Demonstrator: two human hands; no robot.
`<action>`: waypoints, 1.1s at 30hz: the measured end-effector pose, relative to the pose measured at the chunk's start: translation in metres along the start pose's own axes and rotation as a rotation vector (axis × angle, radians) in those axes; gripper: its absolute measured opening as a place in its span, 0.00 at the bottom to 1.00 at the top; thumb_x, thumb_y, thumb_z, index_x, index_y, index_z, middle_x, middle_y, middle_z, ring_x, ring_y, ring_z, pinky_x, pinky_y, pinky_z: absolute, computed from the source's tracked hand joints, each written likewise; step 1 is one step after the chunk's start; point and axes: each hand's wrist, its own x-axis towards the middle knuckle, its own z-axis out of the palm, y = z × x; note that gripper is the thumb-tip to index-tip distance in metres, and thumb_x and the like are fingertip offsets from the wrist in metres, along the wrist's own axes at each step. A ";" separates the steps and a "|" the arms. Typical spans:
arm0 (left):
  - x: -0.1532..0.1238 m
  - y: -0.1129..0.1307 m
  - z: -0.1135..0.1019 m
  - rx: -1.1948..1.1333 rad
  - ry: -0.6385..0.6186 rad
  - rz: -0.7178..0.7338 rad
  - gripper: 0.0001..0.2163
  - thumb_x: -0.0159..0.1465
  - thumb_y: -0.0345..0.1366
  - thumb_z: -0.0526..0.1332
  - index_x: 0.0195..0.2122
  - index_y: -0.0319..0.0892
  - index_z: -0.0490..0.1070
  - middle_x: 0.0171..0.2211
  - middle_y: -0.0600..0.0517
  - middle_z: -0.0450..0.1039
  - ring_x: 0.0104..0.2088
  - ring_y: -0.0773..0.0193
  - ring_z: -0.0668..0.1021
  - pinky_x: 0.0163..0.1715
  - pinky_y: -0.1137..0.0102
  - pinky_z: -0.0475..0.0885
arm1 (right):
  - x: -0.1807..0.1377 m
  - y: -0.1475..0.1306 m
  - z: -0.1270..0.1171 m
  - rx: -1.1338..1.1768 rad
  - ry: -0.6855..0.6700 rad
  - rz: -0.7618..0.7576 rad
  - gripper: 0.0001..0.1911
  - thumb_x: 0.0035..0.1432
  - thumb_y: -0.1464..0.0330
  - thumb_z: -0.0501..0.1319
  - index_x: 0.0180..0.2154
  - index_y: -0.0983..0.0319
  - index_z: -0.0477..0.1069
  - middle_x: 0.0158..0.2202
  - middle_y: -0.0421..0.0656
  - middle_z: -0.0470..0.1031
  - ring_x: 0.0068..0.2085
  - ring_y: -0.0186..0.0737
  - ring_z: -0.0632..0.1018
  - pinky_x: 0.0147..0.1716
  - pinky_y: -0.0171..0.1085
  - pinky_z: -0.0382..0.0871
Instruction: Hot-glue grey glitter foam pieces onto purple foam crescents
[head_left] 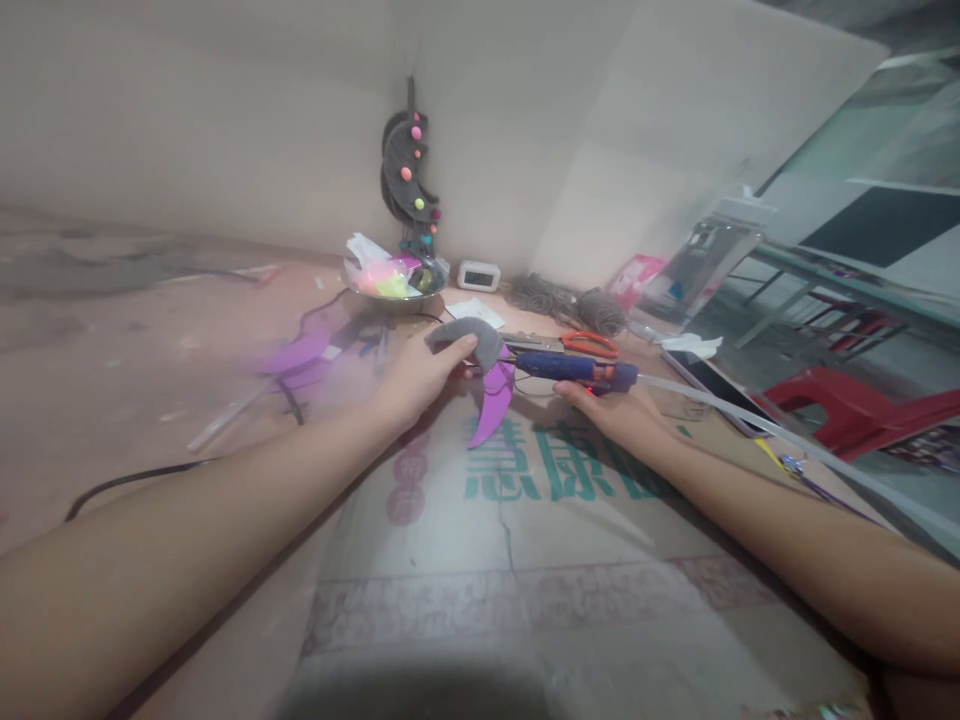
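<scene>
My left hand [416,378] is closed on a grey felt crescent [471,340] with a purple crescent [493,402] hanging below it, over a flattened cardboard sheet [525,520]. My right hand [616,412] grips a blue glue gun [574,369] whose nozzle points left at the felt pieces. A clear glue stick [750,415] trails out of the gun's back toward the right.
Orange-handled scissors [589,343] lie behind the gun. A bowl of coloured bits [396,278], a white clock [478,275], twine [562,300] and a phone [716,385] sit near the wall. Finished dark crescents with pompoms [409,175] hang in the corner. More purple pieces [296,355] lie left.
</scene>
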 end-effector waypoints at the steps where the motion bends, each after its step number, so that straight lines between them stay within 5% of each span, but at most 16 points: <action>1: 0.000 0.000 0.000 0.000 -0.003 -0.001 0.11 0.58 0.42 0.61 0.32 0.38 0.71 0.25 0.52 0.71 0.25 0.67 0.71 0.25 0.73 0.65 | 0.000 0.000 0.000 -0.005 0.007 -0.001 0.14 0.54 0.56 0.61 0.35 0.58 0.77 0.35 0.42 0.81 0.41 0.49 0.80 0.46 0.45 0.73; 33: 0.000 0.001 0.001 -0.027 -0.004 -0.009 0.09 0.57 0.40 0.63 0.31 0.39 0.69 0.24 0.53 0.70 0.24 0.69 0.70 0.25 0.74 0.64 | 0.002 0.004 -0.002 -0.095 0.056 0.055 0.17 0.54 0.53 0.58 0.32 0.59 0.76 0.32 0.43 0.80 0.38 0.48 0.79 0.39 0.40 0.73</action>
